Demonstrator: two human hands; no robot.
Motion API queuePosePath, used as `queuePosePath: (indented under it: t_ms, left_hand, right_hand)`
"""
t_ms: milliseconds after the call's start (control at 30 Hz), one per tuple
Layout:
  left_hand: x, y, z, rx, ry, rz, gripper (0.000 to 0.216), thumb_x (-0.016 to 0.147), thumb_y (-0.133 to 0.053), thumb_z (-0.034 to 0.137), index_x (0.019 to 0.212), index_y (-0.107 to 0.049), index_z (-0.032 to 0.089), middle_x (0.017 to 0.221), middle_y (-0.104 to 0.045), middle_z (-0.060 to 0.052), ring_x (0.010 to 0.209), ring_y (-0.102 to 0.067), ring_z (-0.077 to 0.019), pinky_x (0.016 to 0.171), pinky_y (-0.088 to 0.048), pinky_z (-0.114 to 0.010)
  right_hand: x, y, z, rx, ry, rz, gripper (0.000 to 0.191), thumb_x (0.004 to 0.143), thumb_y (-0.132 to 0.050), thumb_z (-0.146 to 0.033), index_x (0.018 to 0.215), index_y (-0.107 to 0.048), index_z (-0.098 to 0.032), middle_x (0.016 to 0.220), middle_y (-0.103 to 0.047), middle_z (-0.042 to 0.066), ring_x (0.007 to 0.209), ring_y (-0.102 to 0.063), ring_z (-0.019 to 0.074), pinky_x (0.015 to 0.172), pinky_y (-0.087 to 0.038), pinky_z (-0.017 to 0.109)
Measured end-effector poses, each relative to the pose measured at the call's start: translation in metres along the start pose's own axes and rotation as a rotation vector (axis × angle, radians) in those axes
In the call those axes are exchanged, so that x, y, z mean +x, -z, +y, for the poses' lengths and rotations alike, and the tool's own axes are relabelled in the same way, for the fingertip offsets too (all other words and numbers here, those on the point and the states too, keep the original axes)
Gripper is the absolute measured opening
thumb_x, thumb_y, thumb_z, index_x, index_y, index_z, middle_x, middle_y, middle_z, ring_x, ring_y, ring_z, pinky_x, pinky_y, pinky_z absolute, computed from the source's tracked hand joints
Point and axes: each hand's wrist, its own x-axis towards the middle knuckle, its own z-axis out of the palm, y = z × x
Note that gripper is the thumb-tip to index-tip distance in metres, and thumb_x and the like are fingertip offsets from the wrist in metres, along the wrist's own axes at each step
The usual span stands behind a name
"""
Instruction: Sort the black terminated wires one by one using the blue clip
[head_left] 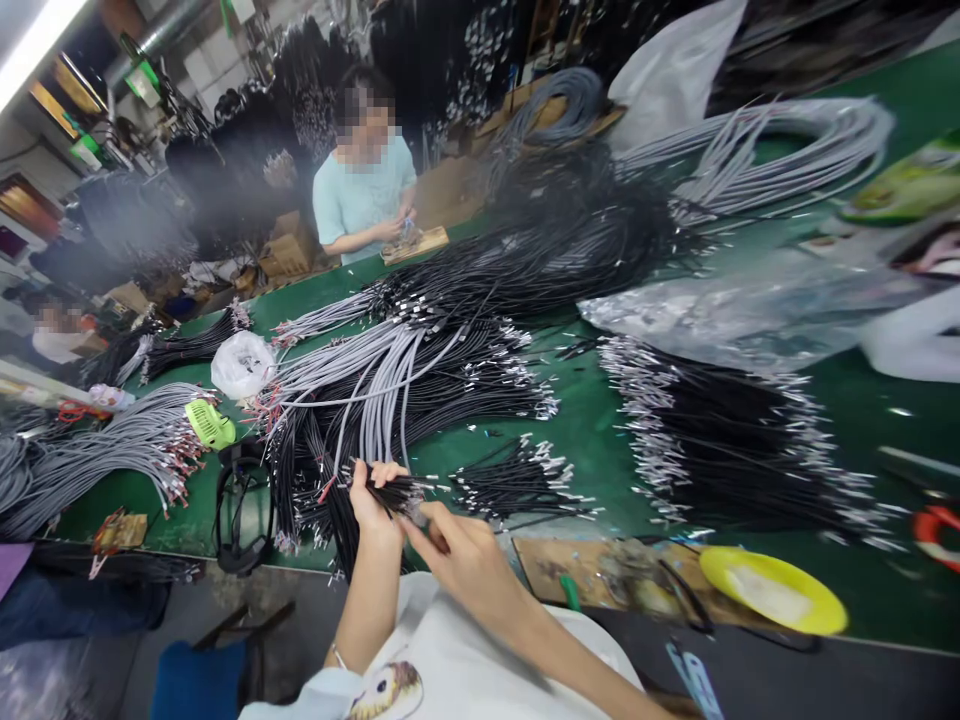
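A bundle of short black cables (403, 492) is gripped in my left hand (375, 512), whose fingers wrap round it above the table's front edge. From the right, my right hand (465, 558) meets the bundle, its thumb and forefinger closed at the cable ends. Those fine ends are too small to make out singly. Just beyond my hands, a small pile of black cables (514, 482) with pale tips lies on the green table (581, 440). Grey cables (382, 400) rest across more black ones behind my left hand.
A large stack of black cables (739, 440) lies to the right. Near the front edge are a wooden board (555, 565), a yellow dish (776, 590) and a black headband-like frame (244, 510). A small green fan-like object (210, 425) sits left. Across the table a person (364, 185) handles small parts.
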Motion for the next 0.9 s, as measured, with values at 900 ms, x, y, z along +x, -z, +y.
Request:
queuePosePath:
  t_ms: [900]
  left_hand:
    - [0.004, -0.022, -0.003, 0.128, 0.013, -0.145, 0.037, 0.095, -0.023, 0.018, 0.058, -0.03, 0.017, 0.054, -0.021, 0.009, 0.042, -0.032, -0.0008, 0.049, -0.034, -0.009]
  right_hand:
    - [0.008, 0.017, -0.008, 0.773, -0.715, -0.122, 0.026, 0.074, -0.051, -0.033, 0.053, -0.049, -0.018, 0.044, -0.033, -0.007, 0.04, -0.028, 0.0069, 0.038, -0.023, 0.021]
